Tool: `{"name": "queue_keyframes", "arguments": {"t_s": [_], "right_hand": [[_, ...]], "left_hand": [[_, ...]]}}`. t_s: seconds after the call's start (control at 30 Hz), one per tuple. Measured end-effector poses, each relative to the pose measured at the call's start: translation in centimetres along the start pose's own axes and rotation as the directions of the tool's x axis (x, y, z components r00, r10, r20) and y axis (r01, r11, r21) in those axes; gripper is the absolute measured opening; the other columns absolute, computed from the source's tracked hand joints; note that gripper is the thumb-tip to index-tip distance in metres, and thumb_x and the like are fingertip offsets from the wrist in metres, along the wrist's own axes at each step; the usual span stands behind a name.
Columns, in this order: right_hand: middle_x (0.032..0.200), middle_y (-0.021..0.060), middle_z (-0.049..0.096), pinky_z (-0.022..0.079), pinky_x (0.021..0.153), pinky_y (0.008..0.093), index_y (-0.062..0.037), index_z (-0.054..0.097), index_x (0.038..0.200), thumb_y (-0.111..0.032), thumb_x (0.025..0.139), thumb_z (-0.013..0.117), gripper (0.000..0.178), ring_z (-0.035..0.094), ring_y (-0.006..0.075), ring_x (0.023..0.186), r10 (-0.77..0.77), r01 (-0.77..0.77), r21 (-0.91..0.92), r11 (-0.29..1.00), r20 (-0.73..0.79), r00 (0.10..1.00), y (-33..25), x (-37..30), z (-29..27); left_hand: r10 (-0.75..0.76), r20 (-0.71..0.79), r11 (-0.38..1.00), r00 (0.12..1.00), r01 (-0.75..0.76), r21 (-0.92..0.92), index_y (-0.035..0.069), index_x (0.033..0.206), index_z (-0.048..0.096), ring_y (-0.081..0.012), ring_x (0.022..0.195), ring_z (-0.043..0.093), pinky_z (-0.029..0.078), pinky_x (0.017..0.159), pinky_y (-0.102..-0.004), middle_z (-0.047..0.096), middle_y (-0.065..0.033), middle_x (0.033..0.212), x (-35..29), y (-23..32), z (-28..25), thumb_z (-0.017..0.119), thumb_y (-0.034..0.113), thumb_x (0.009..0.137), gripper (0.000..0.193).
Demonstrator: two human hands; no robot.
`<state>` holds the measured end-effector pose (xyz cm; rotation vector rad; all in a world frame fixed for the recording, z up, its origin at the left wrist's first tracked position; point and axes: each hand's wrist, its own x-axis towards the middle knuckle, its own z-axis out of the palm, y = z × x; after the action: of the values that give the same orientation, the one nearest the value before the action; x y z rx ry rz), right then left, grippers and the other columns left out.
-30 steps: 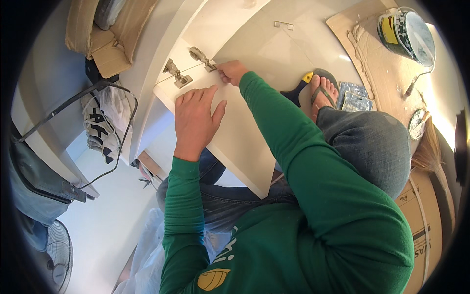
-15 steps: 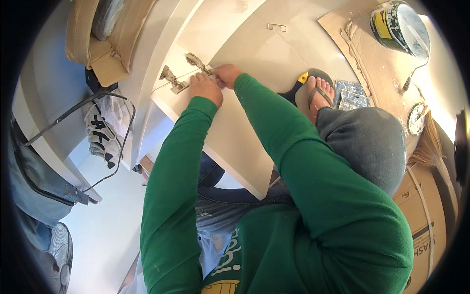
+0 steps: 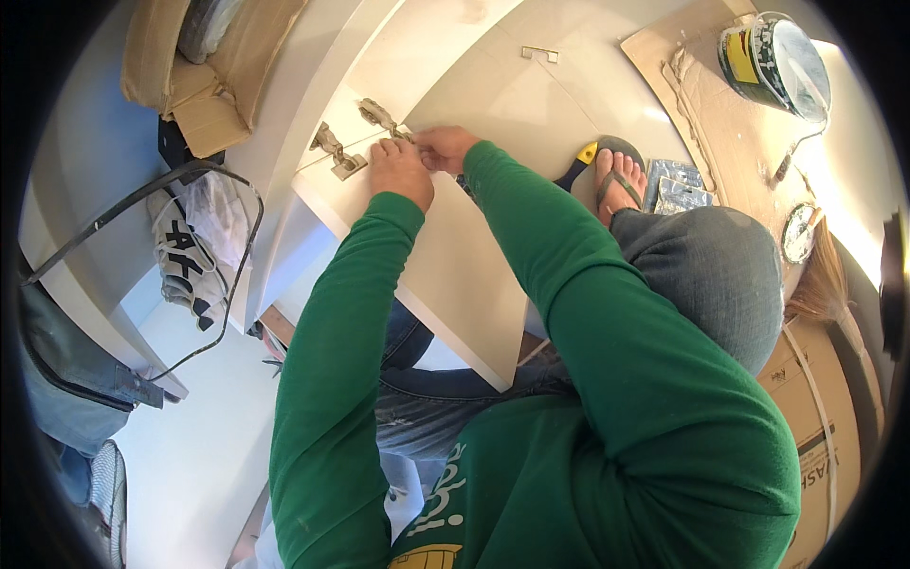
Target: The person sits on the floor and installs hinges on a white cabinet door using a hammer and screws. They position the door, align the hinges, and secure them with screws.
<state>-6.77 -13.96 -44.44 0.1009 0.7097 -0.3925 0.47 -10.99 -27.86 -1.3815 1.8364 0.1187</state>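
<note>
A white cabinet door panel lies across my lap. Two metal hinges sit at its far edge: one to the left and one a little further right. My left hand rests on the panel with its fingers at the right-hand hinge. My right hand pinches at the same hinge from the right side. What the fingertips grip is too small to tell. Both arms wear green sleeves.
A yellow-and-black tool handle lies by my sandalled foot. A paint can stands on cardboard at the far right. A cardboard box sits upper left, and a wire basket with a sports shoe at left.
My left hand moved from lying flat on the panel up to the right-hand hinge, where it now meets my right hand. The view shifted slightly.
</note>
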Motion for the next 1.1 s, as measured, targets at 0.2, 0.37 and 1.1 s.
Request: {"name": "queue_keyframes", "arguments": {"t_s": [0.2, 0.37, 1.1], "right_hand": [[0.077, 0.0011, 0.054, 0.051, 0.054, 0.0321, -0.004, 0.063, 0.1, -0.013, 0.108, 0.063, 0.012, 0.055, 0.0137, 0.064, -0.008, 0.009, -0.059, 0.998, 0.004, 1.0, 0.0, -0.1, 0.1], [0.078, 0.0016, 0.056, 0.057, 0.057, 0.0316, -0.0032, 0.065, 0.107, -0.012, 0.108, 0.063, 0.009, 0.057, 0.014, 0.063, -0.024, 0.023, -0.032, 0.999, -0.042, 0.999, 0.2, 0.1, 0.1], [0.076, 0.0025, 0.058, 0.051, 0.052, 0.0308, -0.0045, 0.064, 0.108, -0.014, 0.105, 0.069, 0.011, 0.055, 0.014, 0.062, -0.069, 0.065, -0.09, 0.994, -0.038, 0.997, 0.9, 1.0, -0.2]], "left_hand": [[0.026, 0.017, 1.0, 1.0, -0.026, 0.018, -0.009, 0.134, 0.064, -0.0353, 0.134, 0.049, 0.036, 0.117, -0.0449, 0.058, -0.0203, 0.139, -0.7, 0.0, -0.2, 0.079, 0.039, 0.089, 0.068], [0.032, -0.03, 0.994, 0.999, -0.029, 0.105, -0.008, 0.136, 0.065, -0.0343, 0.135, 0.049, 0.034, 0.118, -0.0469, 0.058, -0.0198, 0.144, -0.7, 0.2, 0.6, 0.076, 0.045, 0.09, 0.071], [0.003, 0.012, 0.993, 1.0, -0.004, 0.117, -0.008, 0.137, 0.062, -0.0323, 0.133, 0.049, 0.035, 0.116, -0.0448, 0.058, -0.019, 0.143, -0.9, 0.6, -0.3, 0.076, 0.051, 0.089, 0.077]]}}
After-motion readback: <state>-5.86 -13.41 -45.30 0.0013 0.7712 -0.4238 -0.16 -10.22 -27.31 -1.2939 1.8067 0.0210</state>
